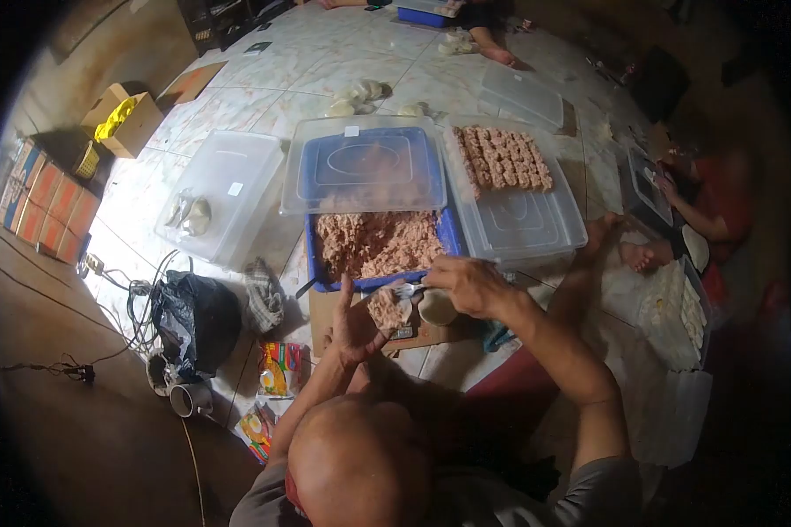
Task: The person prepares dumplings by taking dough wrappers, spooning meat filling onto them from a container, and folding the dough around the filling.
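Note:
My left hand (358,329) has its thumb raised and cradles a white wrapper topped with pink minced filling (387,310). A metal spoon (410,289) touches the filling, its handle pinched in my right hand (466,285). Just ahead is a blue tub (312,259) of pink mince (378,244), its rear part covered by a clear lid (363,165). A pale round stack (437,307), perhaps wrappers, lies below my right hand on a cardboard piece (332,318).
To the right, a clear tray (523,224) holds rows of filled pieces (501,160). Clear lids (220,198), a black bag (193,321), a mug (190,400) and noodle packets (279,369) lie left. A co-worker (721,198) sits at far right; another person's foot (494,51) shows behind.

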